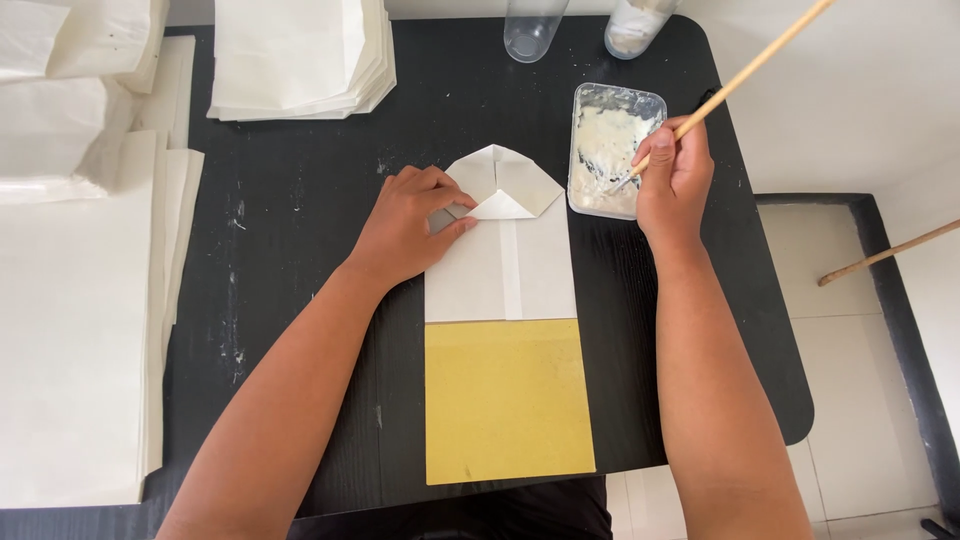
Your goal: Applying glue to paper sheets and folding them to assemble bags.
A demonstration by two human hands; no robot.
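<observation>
Pinning the folded white paper bag (500,255) flat on the table (300,230), left hand (410,228) presses its fingertips at the flap's left edge; right hand (675,175) is clenched around a brush (745,72), tip in the paste tray (612,150) just right of the flap; bag's long axis runs toward the body

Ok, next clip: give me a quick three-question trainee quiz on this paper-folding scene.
1. True or false: the left hand presses on the folded white paper.
2. What does the right hand hold? A) scissors B) a thin wooden stick C) a cup
3. What colour is the board under the paper's near end?

Key: 1 true; 2 B, with its tip in the clear tray of white paste; 3 yellow.
</observation>
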